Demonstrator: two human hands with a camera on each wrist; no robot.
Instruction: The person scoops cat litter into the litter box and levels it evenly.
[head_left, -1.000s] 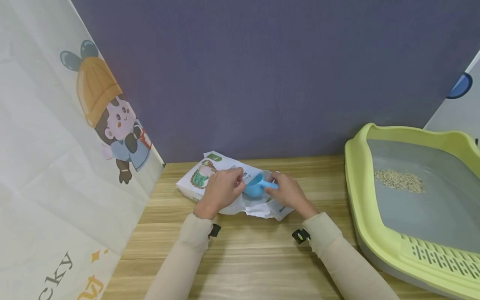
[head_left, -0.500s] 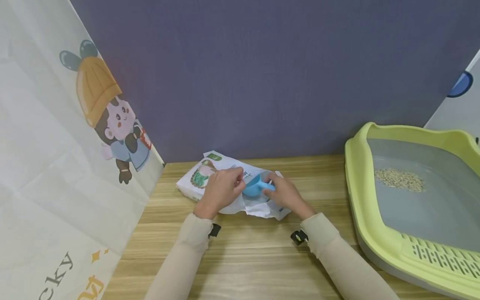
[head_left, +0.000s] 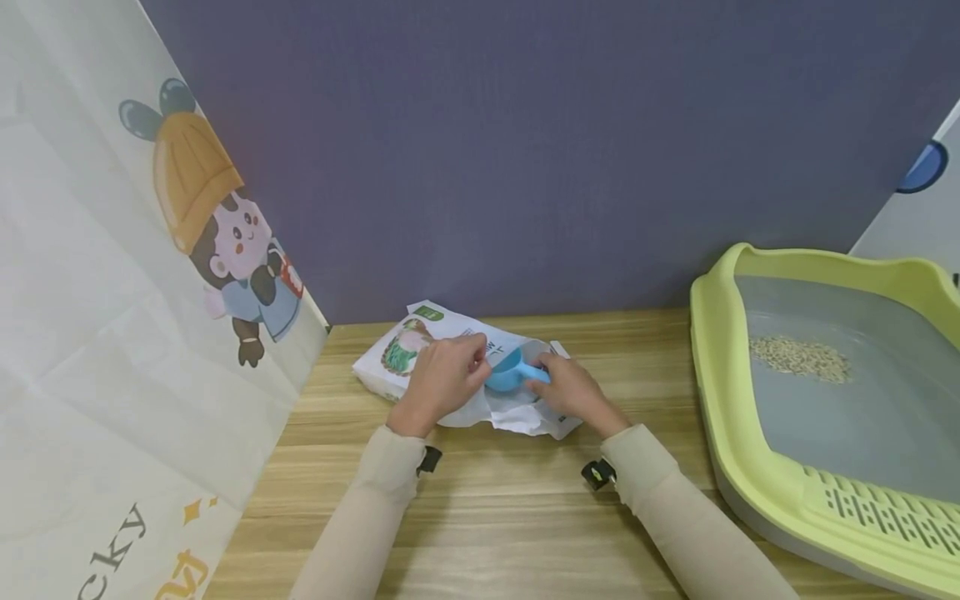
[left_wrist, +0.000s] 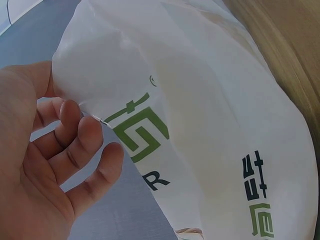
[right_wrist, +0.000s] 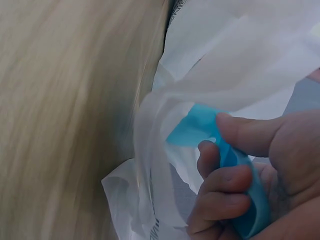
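A white printed bag (head_left: 408,346) lies on its side on the wooden tabletop, its torn mouth facing right. My left hand (head_left: 444,375) pinches the bag's upper edge; in the left wrist view, thumb and forefinger meet at the plastic while the other fingers curl free. A light blue scoop (head_left: 506,373) sits with its bowl in the bag's mouth. Its handle is gripped by my right hand (head_left: 572,390). The right wrist view shows fingers wrapped around the hollow scoop handle (right_wrist: 255,200), with bag film (right_wrist: 155,150) folded beside it. The contents of the bag are hidden.
On the right stands a large litter box with a lime-green rim (head_left: 720,375) and grey base. A small pile of beige pellets (head_left: 801,358) lies in it. A dark blue-grey panel (head_left: 525,167) rises behind the table, and a printed white sheet (head_left: 90,350) hangs at left.
My right hand and the scoop have shifted slightly left, further into the bag's mouth, then stayed nearly still. The left hand keeps its place on the bag.
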